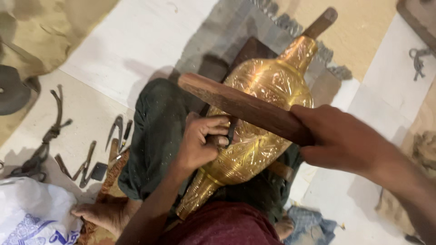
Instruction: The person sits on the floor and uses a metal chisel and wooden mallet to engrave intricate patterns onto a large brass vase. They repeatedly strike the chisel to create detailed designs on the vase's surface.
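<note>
Fingers of the left hand (200, 143) pinch a small dark chisel (230, 131) upright against an engraved brass vase (259, 122), steadying its tip on the pattern. The right hand (338, 138) has a closed grip on a wooden mallet (240, 108) raised just above it. The vase lies propped across the person's lap, neck pointing away; loose metal tools (86, 163) sit on the floor nearby.

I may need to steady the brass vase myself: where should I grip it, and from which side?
Probably the narrow neck of the brass vase, taken from above. It tapers slim enough to wrap, and sticks out clear beyond the knee. The belly is wide, and taken up by the left hand with its small tool, while the right hand swings a wooden stick across it.
</note>
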The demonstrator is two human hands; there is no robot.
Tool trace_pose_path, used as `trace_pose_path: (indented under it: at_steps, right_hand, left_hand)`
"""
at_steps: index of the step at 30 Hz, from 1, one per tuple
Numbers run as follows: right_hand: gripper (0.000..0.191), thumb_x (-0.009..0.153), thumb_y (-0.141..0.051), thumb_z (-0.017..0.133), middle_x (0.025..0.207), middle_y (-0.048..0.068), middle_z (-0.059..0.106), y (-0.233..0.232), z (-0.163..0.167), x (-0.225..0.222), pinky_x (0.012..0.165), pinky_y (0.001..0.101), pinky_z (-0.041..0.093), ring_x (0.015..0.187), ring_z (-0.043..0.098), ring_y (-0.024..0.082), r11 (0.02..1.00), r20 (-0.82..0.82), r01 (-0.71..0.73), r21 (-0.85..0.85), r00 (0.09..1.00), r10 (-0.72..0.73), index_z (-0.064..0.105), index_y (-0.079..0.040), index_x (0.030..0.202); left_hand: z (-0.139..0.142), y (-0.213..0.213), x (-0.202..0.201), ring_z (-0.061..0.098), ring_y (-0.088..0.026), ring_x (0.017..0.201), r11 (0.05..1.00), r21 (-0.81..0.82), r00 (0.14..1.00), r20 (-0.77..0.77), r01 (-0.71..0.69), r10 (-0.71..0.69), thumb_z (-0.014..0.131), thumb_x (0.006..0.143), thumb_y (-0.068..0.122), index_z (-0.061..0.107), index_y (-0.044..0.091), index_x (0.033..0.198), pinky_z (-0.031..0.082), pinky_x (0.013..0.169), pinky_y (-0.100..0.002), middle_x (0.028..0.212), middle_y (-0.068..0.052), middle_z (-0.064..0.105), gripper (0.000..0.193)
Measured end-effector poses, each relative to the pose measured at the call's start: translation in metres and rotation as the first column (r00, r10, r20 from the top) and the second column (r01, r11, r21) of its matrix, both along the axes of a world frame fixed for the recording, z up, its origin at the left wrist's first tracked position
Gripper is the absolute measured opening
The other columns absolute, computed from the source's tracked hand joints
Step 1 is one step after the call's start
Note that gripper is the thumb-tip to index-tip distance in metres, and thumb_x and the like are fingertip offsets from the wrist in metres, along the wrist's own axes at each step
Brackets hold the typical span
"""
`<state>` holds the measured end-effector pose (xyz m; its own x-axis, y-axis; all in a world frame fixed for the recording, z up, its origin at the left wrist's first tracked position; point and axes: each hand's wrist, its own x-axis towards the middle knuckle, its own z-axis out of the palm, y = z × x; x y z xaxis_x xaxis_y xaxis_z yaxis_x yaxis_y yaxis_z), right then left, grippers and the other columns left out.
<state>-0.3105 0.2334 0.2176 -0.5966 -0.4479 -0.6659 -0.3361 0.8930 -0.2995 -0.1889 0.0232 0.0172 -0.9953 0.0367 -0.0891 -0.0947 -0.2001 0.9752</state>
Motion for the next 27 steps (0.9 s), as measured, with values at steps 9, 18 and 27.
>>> trace_pose_path:
  at_steps: [9, 18, 27]
  right_hand:
    - [0.027, 0.077, -0.021, 0.068, 0.054, 0.001, 0.051, 0.008, -0.011, -0.009, 0.038, 0.0323, 0.043, 0.045, 0.051, 0.015, 0.986, -0.062, -0.019, -0.168, 0.998, 0.008, 0.062, -0.008, 0.099]
    - [0.02, 0.081, -0.018, 0.067, 0.059, 0.002, 0.052, -0.001, -0.003, -0.019, 0.036, 0.0322, 0.045, 0.046, 0.053, 0.016, 0.985, 0.069, 0.14, -0.103, 0.989, -0.134, 0.058, -0.008, 0.096]
    - [0.028, 0.081, -0.024, 0.07, 0.068, -0.001, 0.049, 0.009, -0.014, -0.024, 0.046, 0.0301, 0.047, 0.061, 0.052, 0.015, 0.898, -0.136, -0.303, -0.319, 0.952, 0.273, 0.056, -0.009, 0.101]
  left_hand:
    - [0.009, -0.003, -0.003, 0.083, -0.025, 0.097, 0.998, -0.062, 0.988, -0.154, -0.015, 0.005, 0.051, 0.072, -0.028, 0.069, -0.01, 0.124, 0.062, 0.066, -0.023, 0.105, -0.02, 0.081, 0.058]
    - [0.007, 0.003, 0.005, 0.077, -0.029, 0.104, 0.972, 0.222, 0.992, -0.075, -0.077, 0.096, 0.049, 0.077, -0.026, 0.063, -0.011, 0.13, 0.064, 0.086, -0.033, 0.12, -0.021, 0.072, 0.057]
    - [0.006, 0.004, 0.009, 0.079, -0.03, 0.103, 0.976, 0.183, 0.991, -0.043, -0.12, 0.13, 0.053, 0.076, -0.025, 0.064, -0.01, 0.13, 0.065, 0.084, -0.034, 0.111, -0.02, 0.077, 0.057]
